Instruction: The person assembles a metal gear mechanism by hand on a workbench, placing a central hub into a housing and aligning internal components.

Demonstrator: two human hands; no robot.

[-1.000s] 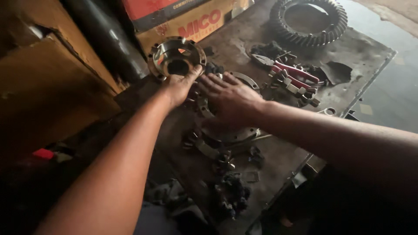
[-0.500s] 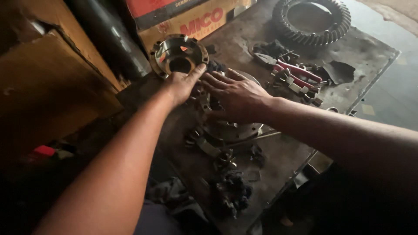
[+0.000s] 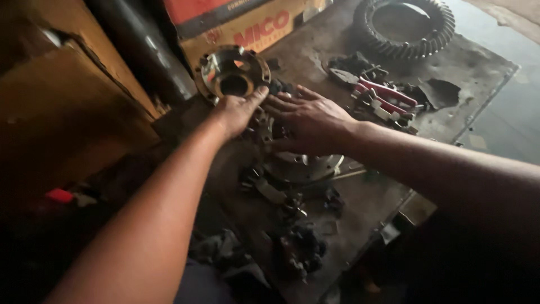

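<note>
My left hand lies flat on a greasy pile of small metal parts just below a shiny round flange with a centre hole. Its fingertips reach the flange's lower edge. My right hand rests palm down beside it, fingers spread toward the left hand, over a round metal housing whose rim shows below the palm. What lies under either palm is hidden. Dark small parts sit between the fingertips.
A large toothed ring gear lies at the back right of the dirty metal worktable. Red-handled tools lie right of my hands. A cardboard box and a dark pipe stand behind; more greasy parts lie nearer me.
Both hands have stayed on the parts pile; the right hand has slid slightly left, toward the left hand's fingers. The camera has shifted a little.
</note>
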